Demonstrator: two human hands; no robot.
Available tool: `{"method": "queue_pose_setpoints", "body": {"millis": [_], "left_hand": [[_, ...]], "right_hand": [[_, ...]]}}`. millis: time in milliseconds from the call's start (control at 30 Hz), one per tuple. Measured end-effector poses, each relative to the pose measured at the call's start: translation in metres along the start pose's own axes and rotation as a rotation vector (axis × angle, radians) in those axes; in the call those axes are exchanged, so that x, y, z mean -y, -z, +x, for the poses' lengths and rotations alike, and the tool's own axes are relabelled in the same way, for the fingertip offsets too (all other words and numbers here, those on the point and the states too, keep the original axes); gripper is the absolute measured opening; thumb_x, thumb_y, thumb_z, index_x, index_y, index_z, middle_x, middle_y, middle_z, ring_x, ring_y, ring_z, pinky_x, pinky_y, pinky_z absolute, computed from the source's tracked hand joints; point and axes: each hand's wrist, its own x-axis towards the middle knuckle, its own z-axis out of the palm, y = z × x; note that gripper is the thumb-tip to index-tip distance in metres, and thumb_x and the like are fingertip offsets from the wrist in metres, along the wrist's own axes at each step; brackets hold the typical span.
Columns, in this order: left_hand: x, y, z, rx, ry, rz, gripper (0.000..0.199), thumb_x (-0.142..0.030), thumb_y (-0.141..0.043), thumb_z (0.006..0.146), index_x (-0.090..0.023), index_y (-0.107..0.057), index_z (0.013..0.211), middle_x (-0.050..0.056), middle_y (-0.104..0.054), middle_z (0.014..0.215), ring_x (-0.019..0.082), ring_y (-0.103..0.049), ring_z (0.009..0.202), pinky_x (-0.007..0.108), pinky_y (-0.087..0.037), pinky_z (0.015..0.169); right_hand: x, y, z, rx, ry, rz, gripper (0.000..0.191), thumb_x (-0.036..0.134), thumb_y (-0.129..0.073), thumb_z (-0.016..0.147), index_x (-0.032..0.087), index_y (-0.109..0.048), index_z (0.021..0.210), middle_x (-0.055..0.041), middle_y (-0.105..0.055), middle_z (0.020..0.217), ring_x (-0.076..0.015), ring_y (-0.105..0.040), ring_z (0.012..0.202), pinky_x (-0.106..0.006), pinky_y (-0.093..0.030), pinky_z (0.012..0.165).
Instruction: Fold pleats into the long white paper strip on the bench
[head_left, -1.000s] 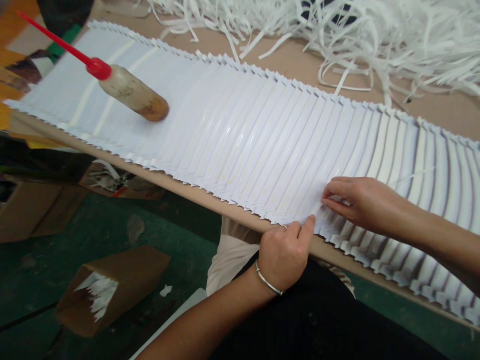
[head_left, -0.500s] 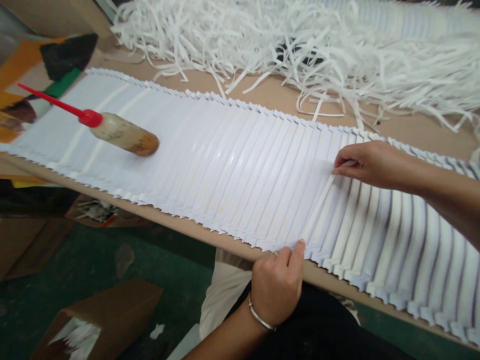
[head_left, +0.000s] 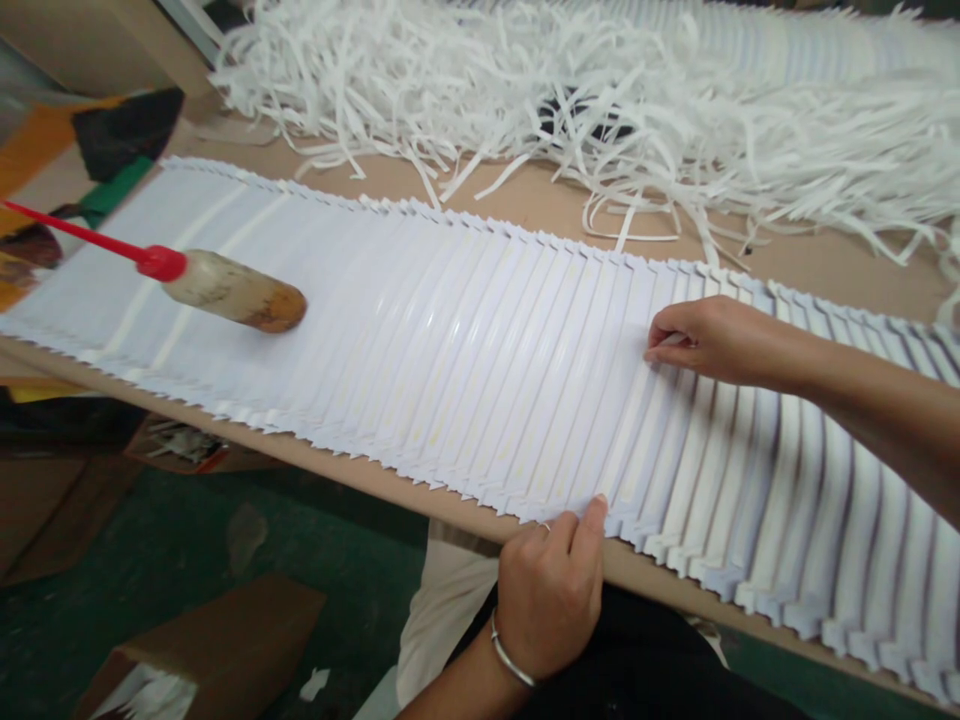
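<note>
A long row of overlapping white paper sheets (head_left: pixel 480 340) with jagged ends lies across the table. My right hand (head_left: pixel 720 340) is closed in a pinch on the far part of a narrow white strip (head_left: pixel 624 430), just over the sheets. At the near edge, the index fingertip of my left hand (head_left: pixel 551 590) presses the strip's near end, its other fingers curled under. Faint yellowish marks show on some of the sheets. On the left part of the row lies a squeeze bottle (head_left: pixel 232 288) with a long red nozzle and brownish contents.
Loose white strips (head_left: pixel 450 90) form a big tangled heap along the back of the brown table (head_left: pixel 540 200). Below, on the green floor, stands a cardboard box (head_left: pixel 217 640) with white scraps; another box (head_left: pixel 187 445) sits under the table's left side.
My right hand has come lower and slightly left, bringing the strip down closer to the sheets. My left fingertip stays at the strip's near end. The whole view has shifted a little.
</note>
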Motion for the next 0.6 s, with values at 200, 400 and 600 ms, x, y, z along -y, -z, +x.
{"method": "queue_pose_setpoints", "body": {"millis": [200, 400, 600], "left_hand": [[0.002, 0.002, 0.001, -0.012, -0.013, -0.007, 0.037, -0.01, -0.04, 0.104, -0.011, -0.062, 0.134, 0.002, -0.066, 0.075, 0.021, -0.058, 0.055, 0.035, -0.039, 0.048], [0.002, 0.001, 0.0, -0.039, -0.022, -0.01, 0.038, -0.007, -0.039, 0.103, -0.009, -0.061, 0.134, 0.002, -0.066, 0.076, 0.02, -0.059, 0.054, 0.035, -0.04, 0.047], [0.006, -0.002, 0.004, -0.106, -0.047, -0.009, 0.036, -0.01, -0.034, 0.108, -0.011, -0.062, 0.13, -0.001, -0.064, 0.071, 0.018, -0.058, 0.049, 0.036, -0.038, 0.046]], "right_hand": [[-0.002, -0.003, 0.004, -0.015, -0.022, -0.02, 0.018, 0.04, -0.068, 0.089, 0.024, -0.073, 0.084, -0.0035, -0.078, 0.082, -0.0216, -0.071, 0.076, -0.031, -0.045, 0.069], [-0.041, 0.019, 0.025, -0.043, -0.07, 0.001, 0.015, 0.037, -0.067, 0.089, 0.023, -0.072, 0.086, -0.0057, -0.079, 0.087, -0.0229, -0.072, 0.081, -0.032, -0.047, 0.071], [-0.082, 0.033, 0.052, -0.106, -0.152, -0.021, 0.019, 0.042, -0.07, 0.086, 0.023, -0.072, 0.087, -0.0043, -0.075, 0.08, -0.0218, -0.067, 0.073, -0.032, -0.043, 0.066]]}}
